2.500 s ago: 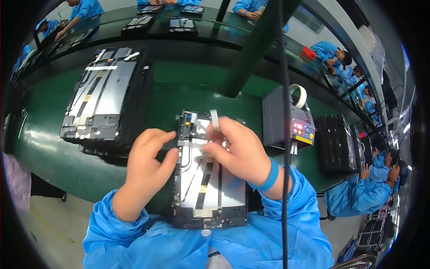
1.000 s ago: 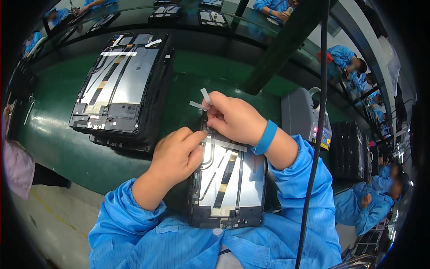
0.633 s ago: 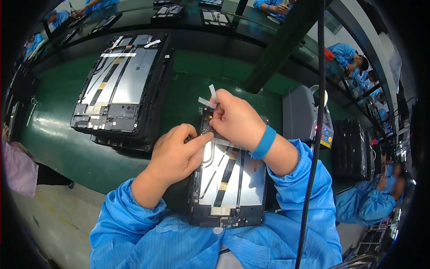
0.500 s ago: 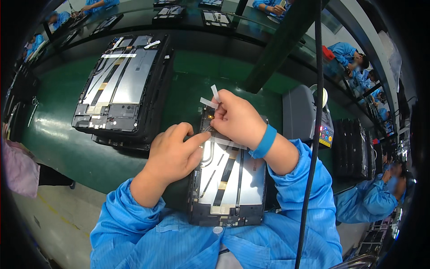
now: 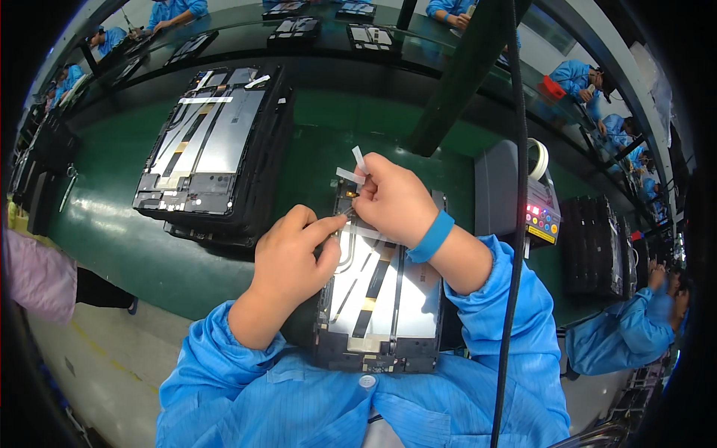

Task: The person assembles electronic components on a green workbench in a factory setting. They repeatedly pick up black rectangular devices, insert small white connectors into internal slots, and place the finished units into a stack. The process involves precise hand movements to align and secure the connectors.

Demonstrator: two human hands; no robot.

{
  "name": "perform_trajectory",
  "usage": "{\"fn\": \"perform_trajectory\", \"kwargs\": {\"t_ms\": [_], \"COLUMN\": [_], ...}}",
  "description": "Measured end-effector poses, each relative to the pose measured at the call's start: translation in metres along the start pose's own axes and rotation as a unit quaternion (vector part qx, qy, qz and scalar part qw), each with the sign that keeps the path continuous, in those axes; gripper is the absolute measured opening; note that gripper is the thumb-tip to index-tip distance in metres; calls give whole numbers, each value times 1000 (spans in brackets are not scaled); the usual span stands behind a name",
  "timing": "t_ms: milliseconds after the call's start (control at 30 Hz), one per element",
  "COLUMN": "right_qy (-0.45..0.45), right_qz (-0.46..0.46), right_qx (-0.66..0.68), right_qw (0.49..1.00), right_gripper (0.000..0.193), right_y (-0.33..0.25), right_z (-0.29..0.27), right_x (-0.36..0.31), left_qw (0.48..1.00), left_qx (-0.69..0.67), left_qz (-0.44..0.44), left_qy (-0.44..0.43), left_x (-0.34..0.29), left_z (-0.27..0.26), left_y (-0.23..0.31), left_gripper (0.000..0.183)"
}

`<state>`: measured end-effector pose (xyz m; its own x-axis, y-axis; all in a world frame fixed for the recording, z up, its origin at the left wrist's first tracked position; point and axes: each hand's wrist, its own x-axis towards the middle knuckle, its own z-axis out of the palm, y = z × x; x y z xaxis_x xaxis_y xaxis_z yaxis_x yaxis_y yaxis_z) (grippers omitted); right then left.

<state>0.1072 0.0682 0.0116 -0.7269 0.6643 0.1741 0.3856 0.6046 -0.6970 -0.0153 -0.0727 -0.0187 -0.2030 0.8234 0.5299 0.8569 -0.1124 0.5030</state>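
An opened tablet with silver panels and a black frame lies in front of me, its near end close to my jacket. My right hand, with a blue wrist band, is closed over its far part, and two short white tape strips stick out from its fingers. The right fingertips meet the far left part of the tablet, beside a thin grey cable. Against that same spot rests the index finger of my left hand, its thumb held apart. What lies under the right fingertips is hidden.
A stack of opened tablets stands at the left on the green table. At the right is a grey tape dispenser with lit buttons, and more stacked tablets. A black cable hangs down. Co-workers sit around.
The view has shifted slightly, so the stack and dispenser sit a little farther right and lower. My left thumb has moved away from its index finger. The right hand keeps the tape strips.
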Motion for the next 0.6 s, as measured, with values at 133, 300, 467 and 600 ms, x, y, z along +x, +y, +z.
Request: {"fn": "perform_trajectory", "kwargs": {"t_ms": [133, 300, 467, 600], "right_qy": [5, -4, 5, -1], "right_qz": [-6, 12, -10, 21], "right_qx": [1, 25, 23, -10], "right_qw": [1000, 1000, 1000, 1000], "right_gripper": [23, 21, 24, 25], "right_y": [-1, -3, 2, -4], "right_z": [1, -1, 1, -3], "right_x": [-1, -2, -2, -5], "left_qw": [999, 999, 997, 989], "left_qx": [-45, -47, -28, 51], "left_qz": [-5, 20, 26, 48], "left_qy": [18, 10, -61, -128], "left_x": [-9, -11, 4, 16], "left_z": [-1, -9, -12, -16], "left_y": [-9, -5, 4, 5], "left_gripper": [25, 28, 40, 42]}}
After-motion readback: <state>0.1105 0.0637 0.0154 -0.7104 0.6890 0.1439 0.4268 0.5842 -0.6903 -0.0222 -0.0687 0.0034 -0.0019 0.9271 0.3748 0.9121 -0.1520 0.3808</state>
